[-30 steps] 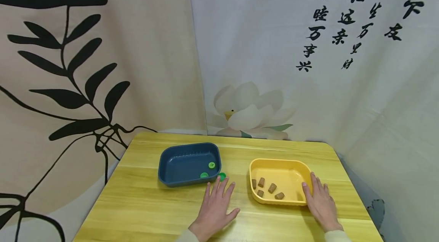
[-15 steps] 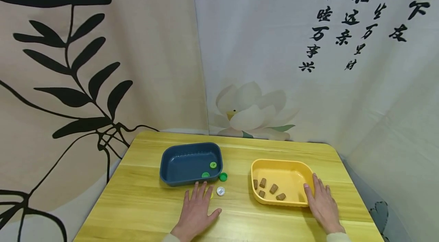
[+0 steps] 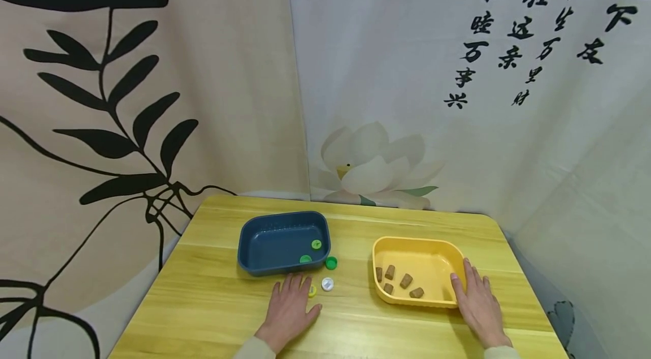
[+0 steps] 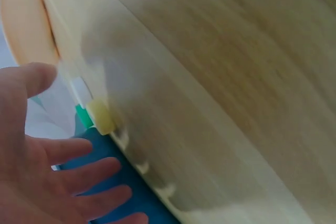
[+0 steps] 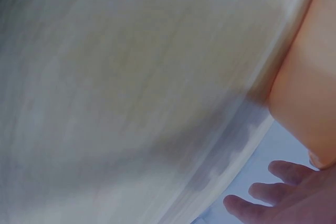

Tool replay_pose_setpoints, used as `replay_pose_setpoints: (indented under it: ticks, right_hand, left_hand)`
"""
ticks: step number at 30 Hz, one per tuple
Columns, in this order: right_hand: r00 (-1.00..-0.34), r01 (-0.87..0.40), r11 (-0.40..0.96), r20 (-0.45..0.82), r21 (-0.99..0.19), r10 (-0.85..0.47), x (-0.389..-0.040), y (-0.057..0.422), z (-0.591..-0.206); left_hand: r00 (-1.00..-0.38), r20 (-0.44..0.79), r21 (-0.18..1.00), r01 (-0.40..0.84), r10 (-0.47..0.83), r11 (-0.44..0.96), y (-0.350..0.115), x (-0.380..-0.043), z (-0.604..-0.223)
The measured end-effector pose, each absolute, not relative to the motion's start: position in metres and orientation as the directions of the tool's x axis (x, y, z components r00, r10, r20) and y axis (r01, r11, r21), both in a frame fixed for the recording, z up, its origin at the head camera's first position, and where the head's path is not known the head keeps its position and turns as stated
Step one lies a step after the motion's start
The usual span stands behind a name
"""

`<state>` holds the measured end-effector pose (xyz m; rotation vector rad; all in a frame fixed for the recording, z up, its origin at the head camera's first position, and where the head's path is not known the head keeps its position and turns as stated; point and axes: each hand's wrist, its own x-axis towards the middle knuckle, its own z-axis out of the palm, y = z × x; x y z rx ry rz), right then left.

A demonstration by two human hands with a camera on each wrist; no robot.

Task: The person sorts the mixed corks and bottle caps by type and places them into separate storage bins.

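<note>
My left hand (image 3: 289, 309) is over the table in front of the blue tray (image 3: 282, 272), its fingers extended and holding nothing. Beside its index finger lies a yellow bottle cap (image 3: 312, 290), with a white cap (image 3: 327, 284) just right of it. A green cap (image 3: 331, 262) sits at the blue tray's right corner; two green caps (image 3: 316, 244) are inside. In the left wrist view the spread fingers (image 4: 97, 174) overlap the blue tray. My right hand (image 3: 478, 309) is at the right end of the yellow tray (image 3: 417, 301), thumb at the rim, fingers straight along the outer wall.
Several brown corks (image 3: 406, 280) lie in the left part of the yellow tray. Both trays stand on a wooden table (image 3: 356, 325). Printed curtains (image 3: 244, 93) hang right behind its far edge.
My left hand has moved left and back from the blue tray's corner, uncovering the white and yellow caps. The right hand stays at the yellow tray.
</note>
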<state>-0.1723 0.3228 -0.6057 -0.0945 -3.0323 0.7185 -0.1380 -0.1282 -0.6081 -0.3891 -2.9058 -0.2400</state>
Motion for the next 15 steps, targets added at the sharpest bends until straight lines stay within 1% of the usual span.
replay_pose_setpoints:
  ticks: [8,12,15]
  right_hand:
    - [-0.998,0.051,0.893,0.012,-0.448,0.063,-0.1728,0.3224,-0.6065]
    - [-0.998,0.051,0.890,0.007,-0.454,0.061,-0.1735,0.3227,-0.6069]
    - [-0.998,0.053,0.889,0.004,-0.454,0.061,-0.1735,0.3228,-0.6073]
  left_hand:
    - [-0.924,0.255,0.092,0.317,0.285,0.944,-0.1318,-0.1431,-0.6149]
    - [-0.922,0.251,0.078,0.323,0.295,0.943,-0.1320,-0.1464,-0.6173]
    - [-0.926,0.239,0.091,0.321,0.292,0.943,-0.1318,-0.1464,-0.6178]
